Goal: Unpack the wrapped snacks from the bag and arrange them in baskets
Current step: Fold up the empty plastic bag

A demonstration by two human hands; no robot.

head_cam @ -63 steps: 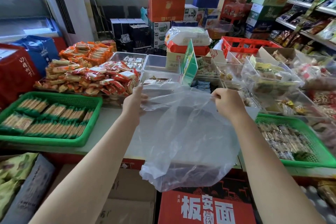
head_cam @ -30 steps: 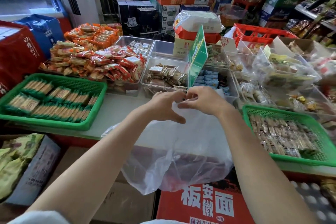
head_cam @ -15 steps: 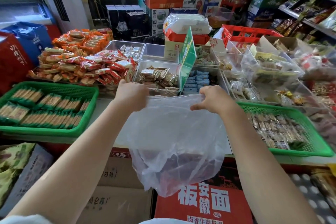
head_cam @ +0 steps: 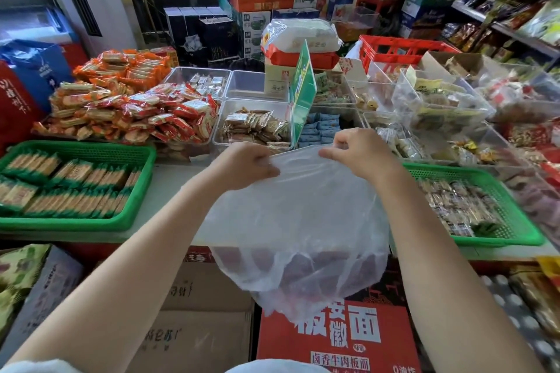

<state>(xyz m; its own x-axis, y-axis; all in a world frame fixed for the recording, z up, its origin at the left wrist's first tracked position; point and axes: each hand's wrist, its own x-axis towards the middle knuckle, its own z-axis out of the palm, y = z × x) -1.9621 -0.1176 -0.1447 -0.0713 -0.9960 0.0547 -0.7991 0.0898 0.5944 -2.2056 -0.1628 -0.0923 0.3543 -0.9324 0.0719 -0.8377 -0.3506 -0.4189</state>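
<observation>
Both hands have drawn closer together along the bag's rim since a moment ago: the left hand [head_cam: 245,164] and right hand [head_cam: 360,151] each pinch the clear plastic bag [head_cam: 300,221], which hangs below them over the table's near edge. Green baskets of snacks sit left [head_cam: 133,215] and right [head_cam: 515,233], with clear bins [head_cam: 257,127] just beyond the knuckles.

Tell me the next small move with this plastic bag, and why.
Probably pull the two hands apart to spread the mouth open. The left hand and right hand both pinch the top edge of the translucent white plastic bag, which looks flat and closed between them. Dark reddish wrapped snacks sit at the bottom, so nothing can be reached yet.
</observation>
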